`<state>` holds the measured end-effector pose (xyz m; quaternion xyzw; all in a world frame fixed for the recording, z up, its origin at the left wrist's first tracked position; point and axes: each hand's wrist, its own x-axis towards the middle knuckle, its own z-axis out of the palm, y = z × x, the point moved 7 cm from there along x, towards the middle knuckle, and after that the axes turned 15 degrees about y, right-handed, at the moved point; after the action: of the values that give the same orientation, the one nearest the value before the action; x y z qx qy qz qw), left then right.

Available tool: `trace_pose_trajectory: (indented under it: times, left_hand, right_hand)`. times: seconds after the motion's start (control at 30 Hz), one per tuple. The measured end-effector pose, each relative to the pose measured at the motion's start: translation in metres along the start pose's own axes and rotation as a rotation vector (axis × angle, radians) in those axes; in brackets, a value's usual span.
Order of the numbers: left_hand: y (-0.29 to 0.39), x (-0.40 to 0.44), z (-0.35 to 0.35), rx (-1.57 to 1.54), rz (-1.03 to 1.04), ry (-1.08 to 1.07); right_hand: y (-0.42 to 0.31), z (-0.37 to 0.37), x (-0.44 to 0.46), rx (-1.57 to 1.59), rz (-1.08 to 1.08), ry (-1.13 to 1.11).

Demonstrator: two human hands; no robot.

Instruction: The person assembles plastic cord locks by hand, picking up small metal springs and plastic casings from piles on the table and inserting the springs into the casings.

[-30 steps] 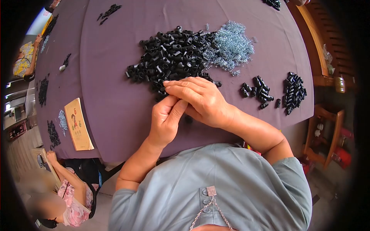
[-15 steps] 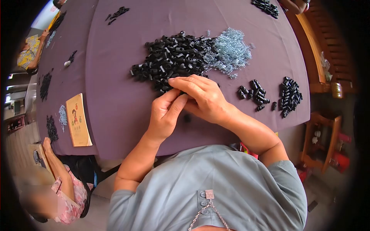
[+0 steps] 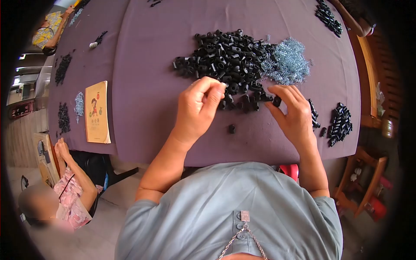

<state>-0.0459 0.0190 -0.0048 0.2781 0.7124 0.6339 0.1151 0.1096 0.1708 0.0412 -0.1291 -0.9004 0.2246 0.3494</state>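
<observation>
A large pile of short black plastic tube-like parts [image 3: 229, 56] lies on the purple cloth, with a heap of small, clear bluish coiled pieces [image 3: 288, 60] against its right side. My left hand [image 3: 197, 108] is closed in a pinch at the pile's near left edge; whatever its fingertips hold is too small to make out. Between the thumb and fingers of my right hand [image 3: 292, 112] is a black plastic part [image 3: 277, 101], held right of the pile's front edge. One loose black part [image 3: 232, 128] sits on the cloth between my hands.
To the right lie a heap of joined black pieces [image 3: 340, 124] and a smaller group [image 3: 313, 113] partly behind my right hand. A worn booklet [image 3: 98, 112] rests on the left. Other people sit around the purple-covered table [image 3: 147, 117], with more black heaps [image 3: 63, 117] near them.
My hands were together in front of the pile and are now apart, the right one moved to the right with a black part. The whole view has shifted, too.
</observation>
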Motion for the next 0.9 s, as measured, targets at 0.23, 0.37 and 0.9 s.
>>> trace_pose_trajectory:
  times: [0.23,0.37,0.9]
  left_hand:
    - [0.015,-0.001,0.011,0.226,0.199,-0.112]
    - [0.021,-0.005,0.014,0.414,0.487,-0.149]
    - [0.023,-0.015,0.026,0.629,0.562,-0.199]
  right_hand:
    - [0.018,-0.010,-0.041,-0.236,0.084,-0.144]
    - [0.020,-0.018,-0.043,-0.250,0.137,-0.178]
    - [0.023,-0.027,-0.043,-0.203,0.099,-0.032]
